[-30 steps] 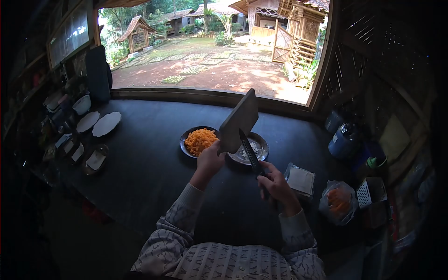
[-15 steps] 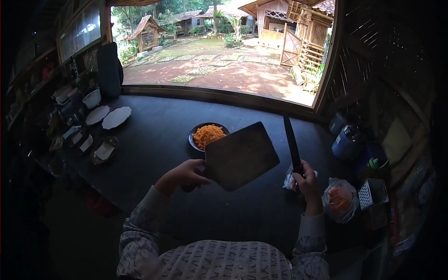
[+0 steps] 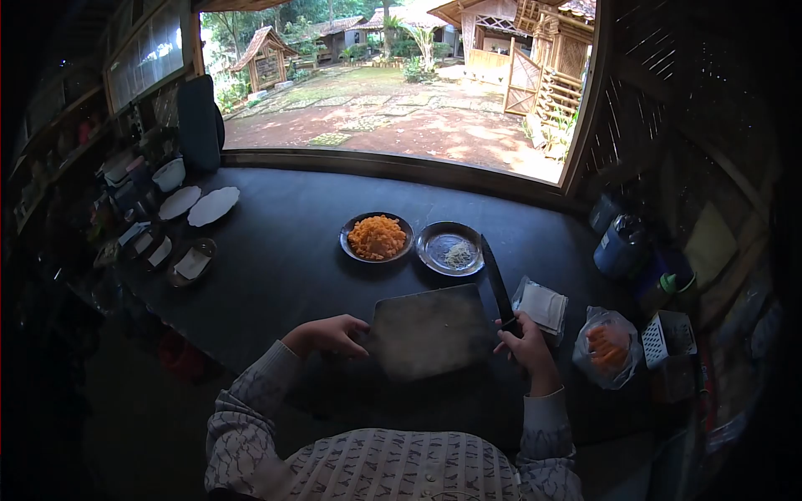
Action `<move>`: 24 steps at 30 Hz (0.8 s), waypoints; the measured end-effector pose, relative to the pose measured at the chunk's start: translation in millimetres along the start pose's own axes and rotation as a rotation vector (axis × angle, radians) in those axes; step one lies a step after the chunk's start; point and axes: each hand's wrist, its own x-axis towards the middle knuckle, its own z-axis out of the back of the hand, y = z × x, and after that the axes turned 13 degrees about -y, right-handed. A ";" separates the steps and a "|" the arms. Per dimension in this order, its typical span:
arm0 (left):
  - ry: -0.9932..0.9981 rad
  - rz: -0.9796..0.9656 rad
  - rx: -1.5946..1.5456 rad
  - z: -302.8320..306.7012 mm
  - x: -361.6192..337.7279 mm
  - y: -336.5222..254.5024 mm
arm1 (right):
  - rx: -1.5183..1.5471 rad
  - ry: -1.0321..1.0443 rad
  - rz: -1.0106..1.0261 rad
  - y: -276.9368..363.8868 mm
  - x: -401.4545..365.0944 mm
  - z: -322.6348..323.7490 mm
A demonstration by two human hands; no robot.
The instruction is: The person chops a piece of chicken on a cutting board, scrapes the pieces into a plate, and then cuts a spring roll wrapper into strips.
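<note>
A dark rectangular board (image 3: pixel 430 332) lies on the table in front of me. My left hand (image 3: pixel 334 336) is beside its left edge, thumb and fingers apart, holding nothing. In my right hand (image 3: pixel 524 341) is the handle of a black-bladed knife (image 3: pixel 496 280), its tip pointing up and away. Beyond the board stands a plate heaped with orange chopped food (image 3: pixel 378 237). To the right of that, a second plate (image 3: pixel 434 248) bears a small pale heap (image 3: pixel 458 255).
Right of my right hand lie a clear packet with white squares (image 3: pixel 543 307), a plastic bag of orange pieces (image 3: pixel 607 349) and a white perforated basket (image 3: pixel 666 338). White plates (image 3: pixel 213 206) and small dishes (image 3: pixel 191 264) stand at the left. A window frame (image 3: pixel 393 171) borders the far edge.
The board has come down onto the table, nearer to me, and my left hand has let go of it. The second plate now shows. My right hand moved slightly left with the knife.
</note>
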 end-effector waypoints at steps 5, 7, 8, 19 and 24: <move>0.069 -0.013 0.004 -4.2 8.4 -5.6 | -0.021 0.056 -0.051 -11.9 1.8 2.4; 0.111 -0.002 0.002 -3.5 11.2 -9.0 | -0.038 0.059 -0.071 -14.1 2.3 1.6; 0.106 0.017 0.026 -2.7 13.6 -7.9 | -0.036 0.055 -0.072 -16.4 3.3 1.2; -0.107 0.004 0.239 7.3 18.1 -19.6 | -0.112 -0.030 -0.023 -25.9 7.4 -7.4; -0.277 -0.396 0.380 7.1 32.0 7.0 | -0.354 -0.158 0.254 -21.7 2.9 -12.2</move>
